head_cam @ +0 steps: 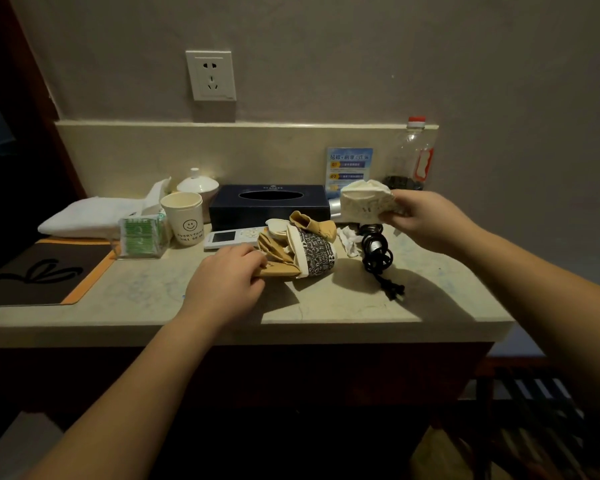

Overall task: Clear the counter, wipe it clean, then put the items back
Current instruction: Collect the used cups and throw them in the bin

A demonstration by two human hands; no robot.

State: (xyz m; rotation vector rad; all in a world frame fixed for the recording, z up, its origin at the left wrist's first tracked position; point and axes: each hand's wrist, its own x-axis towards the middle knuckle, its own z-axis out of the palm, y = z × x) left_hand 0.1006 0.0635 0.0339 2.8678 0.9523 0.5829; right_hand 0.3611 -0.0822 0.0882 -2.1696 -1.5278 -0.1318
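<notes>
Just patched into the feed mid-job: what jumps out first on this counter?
The right hand holds a crumpled wad of tissue up over the counter's back right. Mid-counter, the left hand grips brown paper wrapping beside a tipped-over patterned cup. A coiled black power cord lies right of that.

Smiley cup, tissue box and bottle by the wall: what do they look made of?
Smiley cup: paper, matte, rolled rim. Tissue box: likely cardboard, dark blue, slight sheen, though leatherette is possible. Bottle: clear plastic, glossy, red cap.
</notes>
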